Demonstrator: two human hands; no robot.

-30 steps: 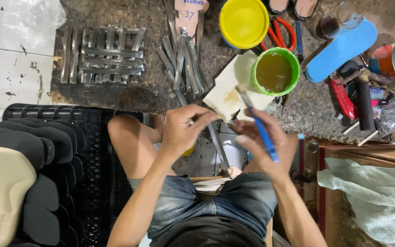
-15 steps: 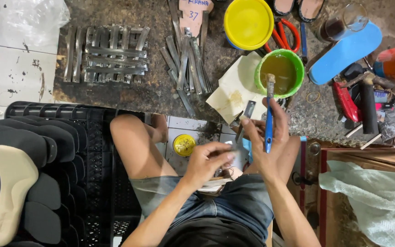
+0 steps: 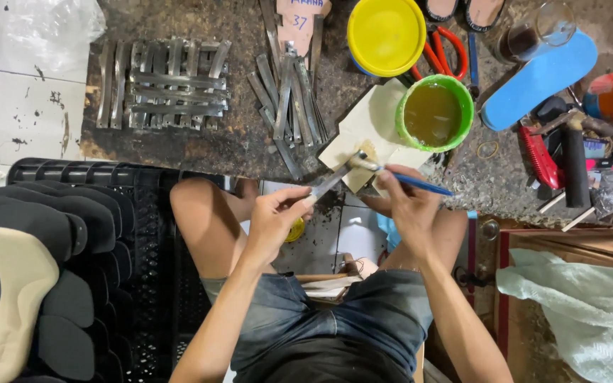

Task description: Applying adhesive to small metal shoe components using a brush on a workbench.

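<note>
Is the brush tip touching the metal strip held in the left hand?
Touching. The head view shows the brush in the right hand with its bristle end pressed on the far end of the metal strip gripped by the left hand.

Your right hand now lays the brush flat, its tip on the metal strip, no longer upright by the green bowl. Your left hand sits higher than half a second ago, holding that strip out over the cream sheet.

the person wears faded blue denim shorts with a darker waistband and visible seams. both arms are bare with no sleeves, knees are bare, and the hands are ungloved.
</note>
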